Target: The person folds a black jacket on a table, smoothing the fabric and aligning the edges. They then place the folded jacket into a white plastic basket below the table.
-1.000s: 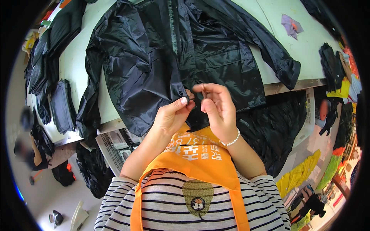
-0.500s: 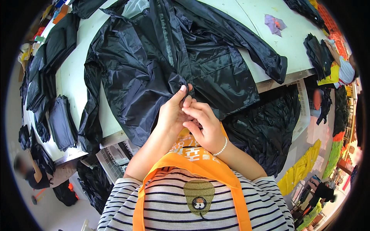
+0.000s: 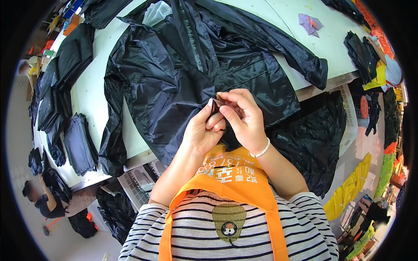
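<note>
A shiny black jacket [image 3: 161, 82] lies spread on the white table [image 3: 261, 17], its front edge hanging over toward me. My left hand [image 3: 203, 129] pinches the jacket's lower hem at the front opening, thumb on top. At the same spot my right hand [image 3: 244, 114] is closed, thumb and forefinger pinched on the hem edge beside the left thumb. Any small thing between the fingertips is too hidden to make out. The jacket's zip runs up from my hands toward the collar, where a pale lining [image 3: 156, 14] shows.
Folded black garments [image 3: 72, 61] are stacked along the table's left side. A purple rag [image 3: 310, 25] lies at the far right. Below the table edge, a white crate [image 3: 348, 113] holds black garments [image 3: 313, 139]. A person [image 3: 48, 198] sits at the lower left; another works at the right.
My right hand has moved up and forward from below the left hand, and its fingertips now meet the hem. The left hand keeps its pinch. The whole view has shifted slightly.
</note>
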Tool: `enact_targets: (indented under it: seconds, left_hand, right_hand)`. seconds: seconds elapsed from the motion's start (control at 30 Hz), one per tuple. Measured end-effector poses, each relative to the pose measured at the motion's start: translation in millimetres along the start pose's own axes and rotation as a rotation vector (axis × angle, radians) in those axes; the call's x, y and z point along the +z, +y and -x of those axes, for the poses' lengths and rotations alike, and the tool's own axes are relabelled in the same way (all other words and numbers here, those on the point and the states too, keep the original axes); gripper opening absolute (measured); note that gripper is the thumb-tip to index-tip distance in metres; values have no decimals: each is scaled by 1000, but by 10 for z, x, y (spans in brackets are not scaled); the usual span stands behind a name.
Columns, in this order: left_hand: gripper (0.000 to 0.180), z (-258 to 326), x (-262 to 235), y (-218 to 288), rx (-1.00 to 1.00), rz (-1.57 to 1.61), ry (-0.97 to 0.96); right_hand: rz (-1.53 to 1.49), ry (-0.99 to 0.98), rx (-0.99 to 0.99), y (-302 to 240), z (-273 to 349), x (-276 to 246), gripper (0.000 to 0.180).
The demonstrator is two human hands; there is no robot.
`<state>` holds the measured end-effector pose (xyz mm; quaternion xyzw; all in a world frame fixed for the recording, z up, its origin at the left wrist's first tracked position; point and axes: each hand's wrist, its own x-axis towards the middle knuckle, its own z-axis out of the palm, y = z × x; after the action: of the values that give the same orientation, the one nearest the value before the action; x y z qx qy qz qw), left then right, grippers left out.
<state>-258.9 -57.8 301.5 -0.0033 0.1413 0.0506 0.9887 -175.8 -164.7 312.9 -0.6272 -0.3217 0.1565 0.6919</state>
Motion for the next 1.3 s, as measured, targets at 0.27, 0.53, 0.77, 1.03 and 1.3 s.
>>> enact_targets:
  seconds: [0.27,0.53,0.77,1.03,1.3]
  left_hand:
    - [17,45,0,42,48,69,47]
    - [19,30,-108,18,-1,122,-57]
    - [20,26,-134,16,3,62,-91]
    - [21,73,-2,-3,26,-1,-1]
    - [14,111,71,17,138,-276,143]
  right_hand:
    - [-156,31,47,-10,83,62,22]
    - [-5,38,-17,-69,30,115,21]
    - [18,60,-59,-75,19,132,20]
    - [80,61,-87,-34,0,76,17]
    - [32,-42,15,-74,35,-180,23]
